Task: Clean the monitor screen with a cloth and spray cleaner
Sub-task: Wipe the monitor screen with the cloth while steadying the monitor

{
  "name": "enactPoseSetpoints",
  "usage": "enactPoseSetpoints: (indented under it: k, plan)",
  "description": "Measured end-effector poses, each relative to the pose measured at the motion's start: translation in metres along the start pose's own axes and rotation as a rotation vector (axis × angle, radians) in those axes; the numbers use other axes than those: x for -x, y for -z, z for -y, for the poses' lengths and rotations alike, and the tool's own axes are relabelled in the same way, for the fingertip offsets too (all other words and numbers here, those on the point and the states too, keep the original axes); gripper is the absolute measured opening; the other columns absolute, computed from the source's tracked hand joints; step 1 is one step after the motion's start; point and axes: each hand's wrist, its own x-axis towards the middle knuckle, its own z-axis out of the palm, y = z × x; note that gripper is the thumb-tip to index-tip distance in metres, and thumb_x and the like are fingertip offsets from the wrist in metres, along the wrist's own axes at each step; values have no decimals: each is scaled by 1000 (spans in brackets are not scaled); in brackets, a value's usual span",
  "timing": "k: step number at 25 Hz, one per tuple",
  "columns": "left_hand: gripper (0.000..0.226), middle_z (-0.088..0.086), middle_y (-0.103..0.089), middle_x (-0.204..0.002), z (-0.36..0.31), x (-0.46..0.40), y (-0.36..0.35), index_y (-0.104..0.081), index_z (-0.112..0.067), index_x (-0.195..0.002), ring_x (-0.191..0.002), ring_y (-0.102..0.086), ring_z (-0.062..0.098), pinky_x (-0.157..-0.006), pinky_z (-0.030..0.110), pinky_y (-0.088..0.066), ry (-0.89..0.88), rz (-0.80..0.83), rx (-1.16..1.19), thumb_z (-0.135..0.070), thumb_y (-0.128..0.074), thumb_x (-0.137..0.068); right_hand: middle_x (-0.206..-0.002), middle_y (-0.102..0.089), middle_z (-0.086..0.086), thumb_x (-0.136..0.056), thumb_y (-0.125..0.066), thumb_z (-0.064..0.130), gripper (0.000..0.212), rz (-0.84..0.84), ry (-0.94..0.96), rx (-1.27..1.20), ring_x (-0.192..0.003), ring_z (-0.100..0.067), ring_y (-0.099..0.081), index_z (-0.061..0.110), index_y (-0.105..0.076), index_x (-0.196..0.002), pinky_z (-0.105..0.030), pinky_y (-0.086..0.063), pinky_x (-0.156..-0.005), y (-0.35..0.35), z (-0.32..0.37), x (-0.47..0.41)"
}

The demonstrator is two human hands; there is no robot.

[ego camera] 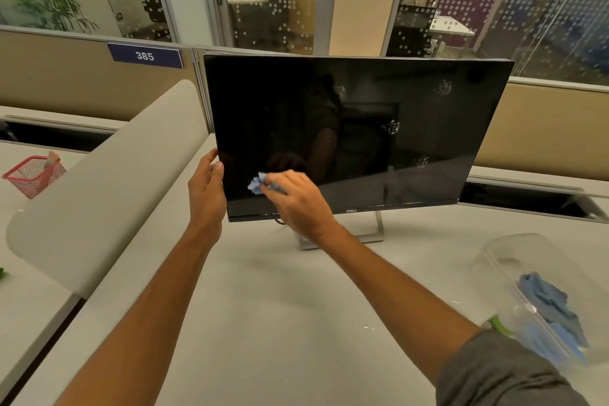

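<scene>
Right hand [293, 198] presses a small crumpled blue cloth [258, 184] against the lower left part of the black flat-panel monitor screen [356, 128], fingers closed around the wad so that only a tuft shows past the fingertips. Left hand [207, 189] is clamped on the monitor's left edge near its lower corner, thumb on the front bezel and fingers apparently curled behind, steadying it.

The monitor stands on a thin silver metal stand [372, 234] towards the back edge of the pale grey desk [280, 300], and sits tilted in the view. It looks light and top-heavy on that slim foot, so a firm rub would likely rock it; bracing by the rigid frame, as the left hand does, seems the right hold. The glossy panel is probably fragile and marks easily, so soft, even pressure suits it. The cloth is limp and light and needs bunching to give a usable pad. Wet splashes remain on the right half of the screen [390, 127], unwiped.

At the desk's right edge a clear plastic container [504, 257] holds more blue cloths [547, 303], well apart from the monitor. A curved beige partition [108, 181] rises just beside the monitor's left edge, crowding the left hand's side. A red wire mesh basket [33, 175] sits on the neighbouring desk beyond it. No spray bottle is clearly visible.
</scene>
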Motion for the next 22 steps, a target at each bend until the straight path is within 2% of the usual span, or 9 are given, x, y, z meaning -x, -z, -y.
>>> enactPoseSetpoints:
  k: [5, 8, 10, 12, 16, 22]
  plan:
    - [42, 1, -47, -146, -4, 2, 0, -42, -24, -142, -134, -45, 23, -110, 50, -39, -5, -6, -24, -33, -37, -101, -105, -65, -13, -85, -65, 2, 28, 127, -6, -68, -81, -24, -58, 2, -66, -112, -37, -55, -67, 2, 13, 9]
    - [40, 2, -55, -138, -5, 1, 1, -45, -24, -140, -128, -52, 21, -107, 50, -43, 1, 7, 15, -31, -39, -101, -107, -64, -14, -90, -58, 4, 23, -72, 8, -74, -82, -23, -58, 3, -66, -111, -32, -53, -69, 41, 9, -45]
    - [39, -2, -60, -130, -10, 3, 1, -45, -23, -140, -122, -56, 18, -105, 45, -46, 11, 7, 24, -27, -38, -102, -112, -63, -16, -89, -61, 4, 23, -239, -8, -67, -88, -23, -61, 2, -66, -111, -27, -54, -75, 71, -2, -96]
    - [39, -3, -58, -133, -9, 3, 1, -45, -24, -140, -124, -55, 18, -105, 47, -46, -8, 22, 15, -30, -38, -102, -115, -62, -16, -85, -67, 5, 26, -294, -4, -36, -94, -24, -63, 2, -66, -111, -28, -56, -79, 89, -11, -143]
    - [40, -2, -52, -143, -7, 2, 6, -45, -30, -140, -132, -48, 21, -107, 53, -42, -16, 42, -6, -35, -39, -100, -109, -65, -16, -75, -75, 5, 39, -158, 88, 67, -95, -27, -63, 2, -66, -113, -35, -58, -79, 88, -11, -182]
    - [39, 6, -54, -140, -10, 4, 7, -43, -26, -141, -129, -51, 23, -109, 49, -41, 17, 43, -10, -23, -35, -103, -113, -62, -15, -81, -69, 3, 36, -130, 56, 74, -92, -25, -61, 0, -63, -116, -32, -55, -78, 42, 3, -128]
